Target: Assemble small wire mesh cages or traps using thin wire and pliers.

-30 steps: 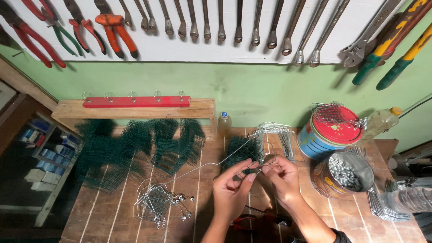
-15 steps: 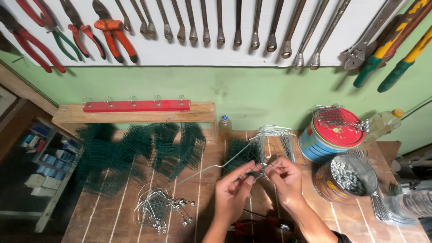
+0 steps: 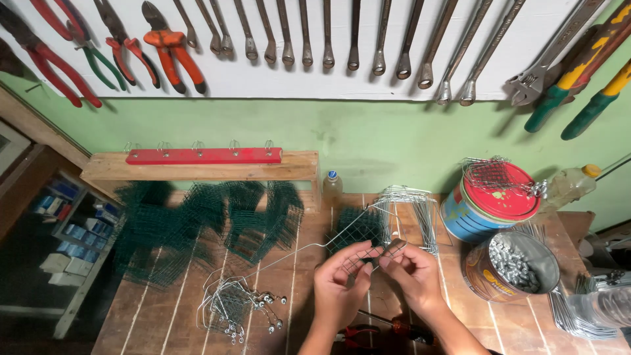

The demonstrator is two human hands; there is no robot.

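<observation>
My left hand [image 3: 340, 286] and my right hand [image 3: 411, 276] meet over a wooden workbench [image 3: 164, 315], pinching a small piece of wire mesh [image 3: 371, 253] between their fingertips. A long bent wire [image 3: 309, 246] runs from that piece down to the left. Just beyond the hands lies a dark green mesh piece [image 3: 358, 227] and a bundle of bent grey wires [image 3: 411, 210]. A heap of finished wire pieces with small metal weights [image 3: 236, 309] lies left of my left hand.
Green mesh pieces [image 3: 204, 220] are piled at the back left by a wooden block with a red hook strip [image 3: 204, 156]. At right stand a red-lidded tin [image 3: 490, 197], a can of metal bits [image 3: 513, 266] and a plastic bottle [image 3: 568, 184]. Pliers and wrenches hang on the wall. Red-handled pliers [image 3: 368, 335] lie under my wrists.
Both hands stay together on the small mesh piece, shifting slightly while working it. The view has tilted a little. Nothing else on the bench has moved.
</observation>
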